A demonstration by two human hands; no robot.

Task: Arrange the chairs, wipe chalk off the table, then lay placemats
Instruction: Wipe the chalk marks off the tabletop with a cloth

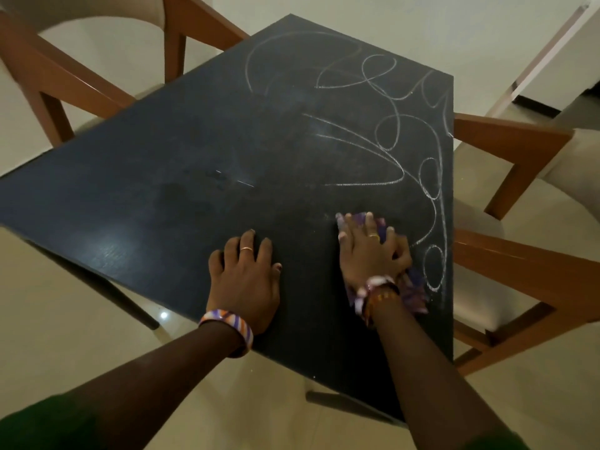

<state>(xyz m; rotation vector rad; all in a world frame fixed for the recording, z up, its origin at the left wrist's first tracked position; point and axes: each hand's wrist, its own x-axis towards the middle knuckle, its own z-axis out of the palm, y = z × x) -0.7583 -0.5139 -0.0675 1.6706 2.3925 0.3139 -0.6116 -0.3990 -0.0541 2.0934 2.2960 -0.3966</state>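
The right hand (373, 251) presses a crumpled purple patterned cloth (412, 287) flat-fingered at the dark square table's (146, 190) four o'clock; the left hand (246, 271) rests beside it, fingers spread and holding nothing. White chalk loops (389, 131) remain from twelve to four o'clock. Dry strokes likely smear dust rather than lift it, and the bunched cloth may slip.

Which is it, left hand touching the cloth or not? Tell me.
Apart. The head view shows the left hand flat on the black table, with bare tabletop between it and the purple cloth under the right hand.
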